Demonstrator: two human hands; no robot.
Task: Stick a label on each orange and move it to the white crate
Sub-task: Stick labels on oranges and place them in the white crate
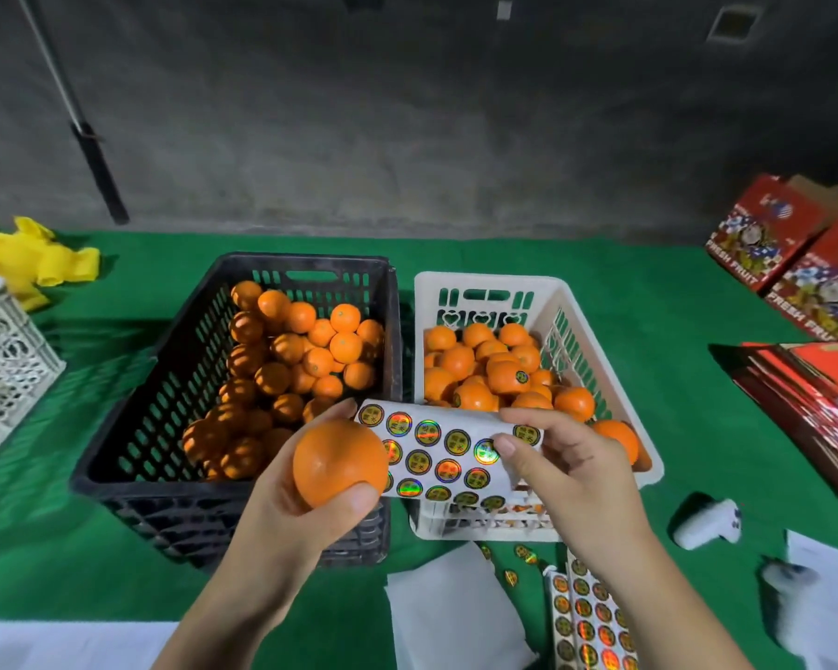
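My left hand (310, 519) grips an orange (337, 461) in front of the two crates. A sheet of round shiny labels (436, 456) stretches from behind that orange to my right hand (567, 466), which pinches the sheet's right edge, thumb near one label. The black crate (131, 427) on the left holds several plain oranges. To its right, the white crate (601, 350) is filled with several oranges, one showing a label on top (521, 377).
More label sheets (589, 616) and loose labels lie on the green cloth near me, beside white backing paper (451, 616). Red fruit boxes (794, 263) stack at the right. A white lattice crate (6, 360) and a yellow bag (30, 258) sit at the left.
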